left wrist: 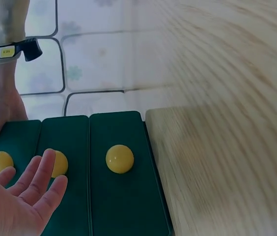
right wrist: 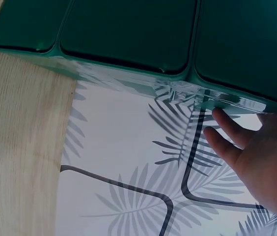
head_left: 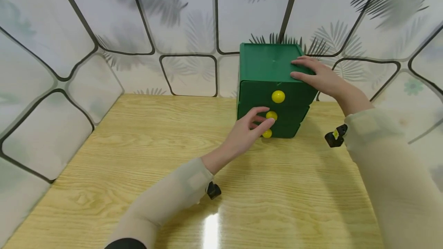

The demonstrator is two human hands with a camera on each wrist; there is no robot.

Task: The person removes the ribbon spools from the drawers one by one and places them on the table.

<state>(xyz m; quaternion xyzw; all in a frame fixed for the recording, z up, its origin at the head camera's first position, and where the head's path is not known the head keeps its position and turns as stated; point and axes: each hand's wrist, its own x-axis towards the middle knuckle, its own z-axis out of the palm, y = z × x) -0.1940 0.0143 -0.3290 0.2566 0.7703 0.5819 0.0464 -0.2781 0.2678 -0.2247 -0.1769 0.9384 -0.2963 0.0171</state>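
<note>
A green three-drawer cabinet (head_left: 266, 64) stands toward the back of the table, each drawer front bearing a round yellow knob. My left hand (head_left: 243, 131) is in front of it, thumb and fingers parted around the middle knob (head_left: 271, 115). In the left wrist view the fingertips of that left hand (left wrist: 28, 194) overlap the same knob, while the bottom knob (left wrist: 120, 159) is uncovered. My right hand (head_left: 322, 74) rests at the top right edge of the cabinet, fingers on its lid. The right wrist view catches this right hand (right wrist: 256, 157) against the cabinet's side.
A light wooden table (head_left: 155, 145) spreads out in front of the cabinet. Behind and to the left rises a pale wall covering (head_left: 187, 22) with leaf prints and dark outlines. Small black devices (head_left: 213, 190) sit at both wrists.
</note>
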